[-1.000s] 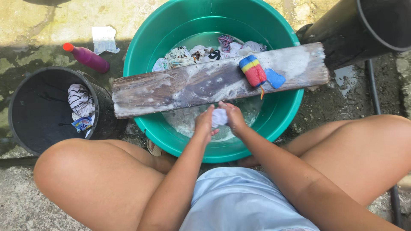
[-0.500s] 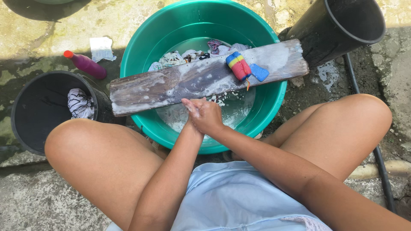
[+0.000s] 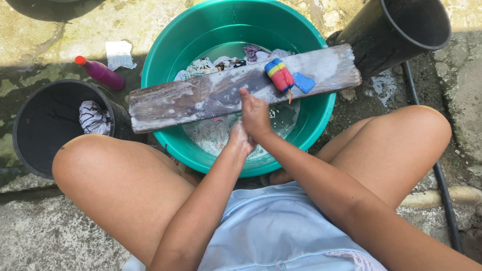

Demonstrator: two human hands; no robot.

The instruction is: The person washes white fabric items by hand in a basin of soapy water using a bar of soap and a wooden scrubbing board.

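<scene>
Hands pressed together over basin [image 3: 165,70]: right hand [image 3: 255,116] laid flat atop left hand [image 3: 240,139]; cloth between could not be told. Rubbing was best kept just below board [image 3: 201,95].

Only real package here is a magenta plastic bottle [image 3: 103,74] with an orange-red cap, lying on its side on the concrete ground, just beside the rim of the black bucket [image 3: 30,145] and left of the green basin [image 3: 165,65]. No labels, signs or screens.
</scene>
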